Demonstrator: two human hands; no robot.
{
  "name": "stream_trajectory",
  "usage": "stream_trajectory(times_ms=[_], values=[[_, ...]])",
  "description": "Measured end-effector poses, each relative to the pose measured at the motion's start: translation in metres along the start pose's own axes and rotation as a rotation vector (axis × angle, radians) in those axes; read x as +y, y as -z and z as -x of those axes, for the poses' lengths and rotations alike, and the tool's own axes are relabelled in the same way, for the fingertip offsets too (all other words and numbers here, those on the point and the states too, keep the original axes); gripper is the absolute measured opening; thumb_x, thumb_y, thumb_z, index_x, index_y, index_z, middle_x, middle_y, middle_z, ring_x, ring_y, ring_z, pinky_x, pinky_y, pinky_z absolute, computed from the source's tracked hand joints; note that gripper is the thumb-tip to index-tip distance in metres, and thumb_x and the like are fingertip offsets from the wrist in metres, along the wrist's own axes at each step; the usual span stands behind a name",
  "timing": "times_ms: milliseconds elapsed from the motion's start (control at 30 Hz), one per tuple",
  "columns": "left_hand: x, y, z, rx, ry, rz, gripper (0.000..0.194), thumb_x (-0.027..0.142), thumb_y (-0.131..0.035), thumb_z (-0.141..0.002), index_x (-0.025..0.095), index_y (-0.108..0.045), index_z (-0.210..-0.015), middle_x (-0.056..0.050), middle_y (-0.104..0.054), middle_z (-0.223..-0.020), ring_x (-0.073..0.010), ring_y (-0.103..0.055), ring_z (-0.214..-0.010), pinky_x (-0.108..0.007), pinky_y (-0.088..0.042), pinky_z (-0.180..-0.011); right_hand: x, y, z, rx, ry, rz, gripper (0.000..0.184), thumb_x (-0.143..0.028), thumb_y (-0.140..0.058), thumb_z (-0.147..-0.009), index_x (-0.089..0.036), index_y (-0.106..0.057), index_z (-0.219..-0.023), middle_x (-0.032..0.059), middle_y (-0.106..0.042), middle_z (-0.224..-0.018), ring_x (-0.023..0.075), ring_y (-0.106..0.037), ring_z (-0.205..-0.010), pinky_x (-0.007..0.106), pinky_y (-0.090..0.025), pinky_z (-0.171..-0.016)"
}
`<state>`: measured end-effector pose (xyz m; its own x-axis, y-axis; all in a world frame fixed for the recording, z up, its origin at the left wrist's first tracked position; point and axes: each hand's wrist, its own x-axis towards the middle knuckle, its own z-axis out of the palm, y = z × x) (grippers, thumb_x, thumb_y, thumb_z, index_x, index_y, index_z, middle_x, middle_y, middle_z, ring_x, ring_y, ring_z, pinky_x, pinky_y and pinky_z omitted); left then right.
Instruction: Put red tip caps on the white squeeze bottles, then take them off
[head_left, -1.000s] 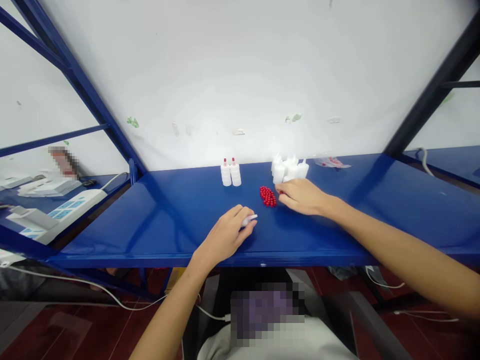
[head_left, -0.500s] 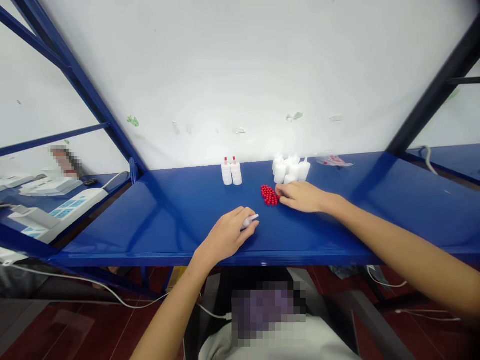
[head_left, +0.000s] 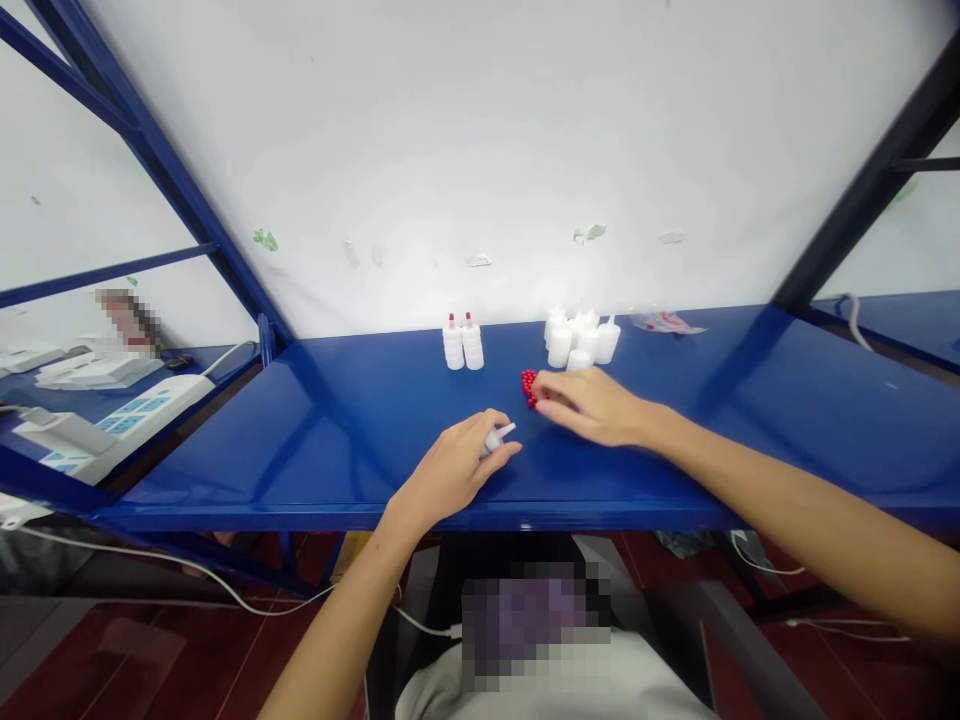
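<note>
In my left hand (head_left: 469, 450), near the table's front edge, a small white squeeze bottle (head_left: 493, 440) lies tilted, its pointed nozzle toward the right. The fingers wrap around the bottle and hide most of its body. My right hand (head_left: 589, 405) reaches over a heap of small red caps (head_left: 529, 383), thumb and index finger bent around red caps at its near right side. The hand covers part of the heap. Farther back stand two white bottles (head_left: 461, 347) with red tips. Behind the right hand is a cluster of several white bottles (head_left: 581, 338) without red tips.
The blue table (head_left: 337, 430) meets a white wall at the back. A clear plastic bag (head_left: 667, 322) with something red lies at the back right. Blue frame posts (head_left: 187, 200) rise at the left, with a white power strip (head_left: 142, 410) beyond them.
My right hand has moved left and slightly nearer, from beside the red caps to over them, and covers more of the heap. The left hand with the bottle has barely moved.
</note>
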<state>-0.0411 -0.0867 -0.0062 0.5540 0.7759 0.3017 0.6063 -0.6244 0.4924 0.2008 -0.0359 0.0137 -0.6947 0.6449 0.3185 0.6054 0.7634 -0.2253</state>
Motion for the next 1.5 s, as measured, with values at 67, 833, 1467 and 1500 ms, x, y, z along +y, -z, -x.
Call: stream_trajectory(times_ms=[67,833,1467,1500], values=[[0.0,0.0,0.0,-0.01,-0.009,0.026,0.023,0.042,-0.046,-0.1,0.023,-0.053,-0.111,-0.002,-0.065,-0.103,-0.0184,-0.061,-0.089,-0.03,-0.044,-0.08,-0.014,-0.006,0.0,-0.02,0.14,-0.041,0.027,-0.041,-0.038,-0.1,-0.018,-0.053,-0.097,0.0029,-0.063,-0.079,0.0146,-0.049,-0.061,0.027,-0.033,-0.06],[-0.002,-0.003,-0.002,0.033,-0.013,-0.039,0.027,0.032,-0.031,-0.104,0.02,-0.05,-0.09,-0.002,-0.054,-0.086,-0.0157,-0.051,-0.077,-0.03,-0.04,-0.073,0.061,0.028,-0.001,0.382,-0.643,0.34,0.024,-0.031,-0.041,-0.09,-0.018,-0.061,-0.087,0.0092,-0.068,-0.076,0.0228,-0.056,-0.066,0.03,-0.026,-0.057],[-0.001,-0.001,0.001,-0.005,-0.075,-0.121,0.021,0.038,-0.043,-0.101,0.02,-0.052,-0.103,-0.004,-0.057,-0.097,-0.0179,-0.055,-0.084,-0.03,-0.044,-0.074,-0.024,-0.012,-0.005,-0.069,0.148,-0.057,0.027,-0.041,-0.037,-0.102,-0.019,-0.052,-0.096,0.0025,-0.059,-0.082,0.0141,-0.048,-0.064,0.027,-0.034,-0.061],[-0.001,-0.001,0.001,-0.013,-0.083,-0.129,0.021,0.038,-0.043,-0.101,0.02,-0.053,-0.1,-0.004,-0.057,-0.096,-0.0176,-0.054,-0.083,-0.029,-0.043,-0.073,-0.028,-0.016,-0.005,-0.068,0.184,-0.05,0.028,-0.039,-0.034,-0.103,-0.019,-0.051,-0.094,0.0025,-0.058,-0.083,0.0137,-0.047,-0.064,0.027,-0.034,-0.061]])
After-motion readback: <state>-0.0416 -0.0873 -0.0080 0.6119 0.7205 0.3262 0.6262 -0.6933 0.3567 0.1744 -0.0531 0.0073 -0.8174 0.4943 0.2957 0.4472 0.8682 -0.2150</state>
